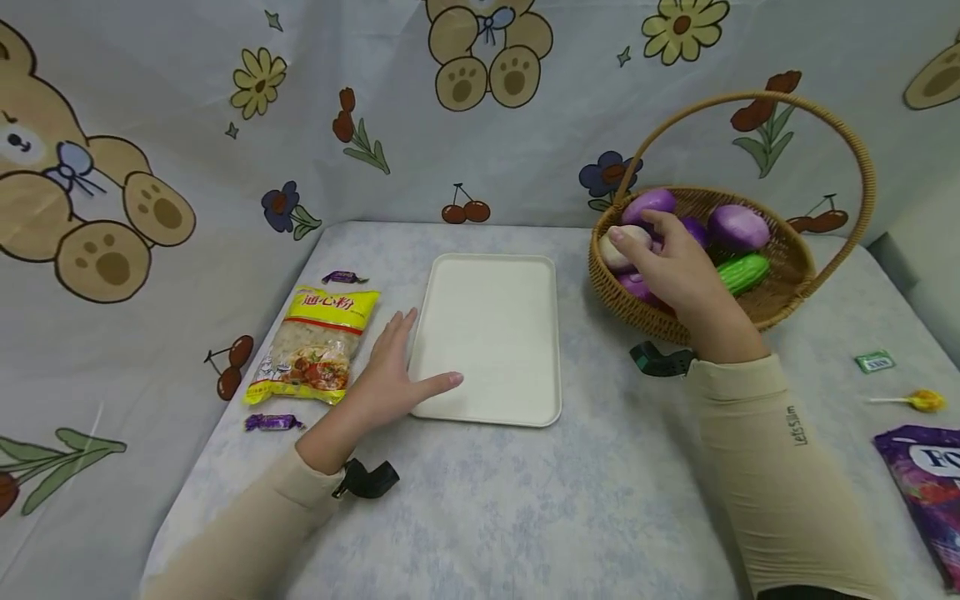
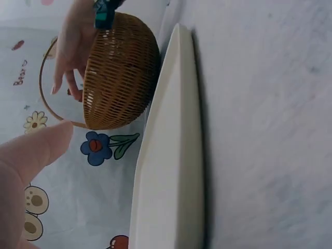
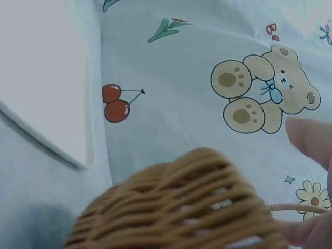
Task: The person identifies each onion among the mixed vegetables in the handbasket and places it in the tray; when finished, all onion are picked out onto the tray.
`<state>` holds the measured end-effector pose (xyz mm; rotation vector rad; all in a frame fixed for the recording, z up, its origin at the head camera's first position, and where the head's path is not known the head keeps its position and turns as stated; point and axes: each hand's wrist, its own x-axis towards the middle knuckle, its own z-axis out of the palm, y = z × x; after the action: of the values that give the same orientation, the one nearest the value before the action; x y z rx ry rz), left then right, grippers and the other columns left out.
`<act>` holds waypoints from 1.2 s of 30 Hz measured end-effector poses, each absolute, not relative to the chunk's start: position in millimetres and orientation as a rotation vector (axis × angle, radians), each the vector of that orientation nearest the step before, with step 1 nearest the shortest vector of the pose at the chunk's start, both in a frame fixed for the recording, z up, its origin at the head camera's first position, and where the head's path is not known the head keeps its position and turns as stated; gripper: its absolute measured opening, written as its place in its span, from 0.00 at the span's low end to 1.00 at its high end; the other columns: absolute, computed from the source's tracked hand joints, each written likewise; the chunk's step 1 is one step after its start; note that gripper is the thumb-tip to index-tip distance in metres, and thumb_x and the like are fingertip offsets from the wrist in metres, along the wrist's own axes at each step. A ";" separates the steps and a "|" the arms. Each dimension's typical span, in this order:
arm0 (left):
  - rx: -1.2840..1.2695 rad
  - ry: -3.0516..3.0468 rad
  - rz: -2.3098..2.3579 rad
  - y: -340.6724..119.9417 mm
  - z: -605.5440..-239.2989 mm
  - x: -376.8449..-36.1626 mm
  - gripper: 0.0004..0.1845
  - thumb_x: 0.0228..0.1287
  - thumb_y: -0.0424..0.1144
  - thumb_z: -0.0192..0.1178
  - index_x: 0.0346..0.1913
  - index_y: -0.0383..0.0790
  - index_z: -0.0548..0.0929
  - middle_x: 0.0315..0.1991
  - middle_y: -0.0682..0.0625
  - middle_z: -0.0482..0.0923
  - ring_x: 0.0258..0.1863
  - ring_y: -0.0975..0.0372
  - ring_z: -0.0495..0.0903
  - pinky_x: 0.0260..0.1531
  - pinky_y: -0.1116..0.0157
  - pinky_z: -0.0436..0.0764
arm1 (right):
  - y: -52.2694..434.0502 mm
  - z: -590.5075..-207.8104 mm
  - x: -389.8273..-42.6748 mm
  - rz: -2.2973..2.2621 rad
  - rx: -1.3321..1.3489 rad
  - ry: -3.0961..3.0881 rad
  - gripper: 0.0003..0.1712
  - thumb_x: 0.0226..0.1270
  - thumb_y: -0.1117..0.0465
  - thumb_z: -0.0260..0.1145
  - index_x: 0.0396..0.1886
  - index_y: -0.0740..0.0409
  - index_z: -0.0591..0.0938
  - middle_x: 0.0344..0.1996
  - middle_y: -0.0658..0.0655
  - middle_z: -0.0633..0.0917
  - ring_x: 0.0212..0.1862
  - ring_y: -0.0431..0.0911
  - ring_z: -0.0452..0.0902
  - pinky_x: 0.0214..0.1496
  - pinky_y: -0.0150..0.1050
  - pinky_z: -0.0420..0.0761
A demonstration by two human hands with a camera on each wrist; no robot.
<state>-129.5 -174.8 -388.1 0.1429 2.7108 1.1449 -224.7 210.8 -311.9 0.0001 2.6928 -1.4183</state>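
Observation:
A white rectangular tray [image 1: 491, 333] lies on the table. My left hand [image 1: 390, 367] is spread at the tray's left edge, thumb over its near left corner, holding nothing. My right hand [image 1: 678, 262] reaches over a wicker basket [image 1: 637, 317], with thumb and fingers apart above the vegetables. Its thumb overlaps a whitish round vegetable [image 1: 617, 248] at the basket's left side. Around it in the basket are purple eggplant-like vegetables [image 1: 738, 227] and a green cucumber [image 1: 744, 272]. In the left wrist view, the right hand's fingers point down behind the basket wall [image 2: 122, 72].
Left of the tray lies a yellow pasta bag [image 1: 315, 346], between purple wrapped candies [image 1: 273, 422]. At the right are a green packet [image 1: 874, 361], a yellow lollipop [image 1: 926, 401] and a purple bag [image 1: 926, 492]. The basket's tall handle [image 1: 862, 167] arches above it.

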 end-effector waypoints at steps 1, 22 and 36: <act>0.129 2.704 1.149 -175.1 -392.1 -127.3 0.69 0.56 0.68 0.75 0.87 0.45 0.42 0.85 0.40 0.32 0.82 0.45 0.34 0.73 0.33 0.48 | 208.2 -313.6 -226.3 -1.438 0.011 2.697 0.61 0.69 0.23 0.57 0.88 0.51 0.48 0.84 0.65 0.50 0.80 0.63 0.49 0.78 0.65 0.52; 0.137 2.705 1.076 -172.7 -426.2 -116.0 0.76 0.50 0.63 0.81 0.85 0.33 0.39 0.85 0.39 0.34 0.82 0.49 0.28 0.77 0.48 0.29 | 206.2 -331.8 -238.1 -1.141 -0.003 2.820 0.51 0.80 0.42 0.63 0.86 0.62 0.50 0.77 0.79 0.43 0.71 0.77 0.56 0.73 0.71 0.56; 0.100 2.688 1.071 -178.6 -429.6 -117.2 0.78 0.46 0.71 0.79 0.86 0.39 0.39 0.85 0.41 0.35 0.82 0.44 0.31 0.75 0.37 0.46 | 202.3 -332.8 -236.2 -1.208 0.014 2.870 0.46 0.78 0.51 0.68 0.83 0.64 0.57 0.75 0.72 0.66 0.73 0.66 0.63 0.74 0.63 0.62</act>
<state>-117.2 -178.6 -429.6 0.0999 2.6876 1.0715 -236.2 202.3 -332.8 0.0138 2.8695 -1.2080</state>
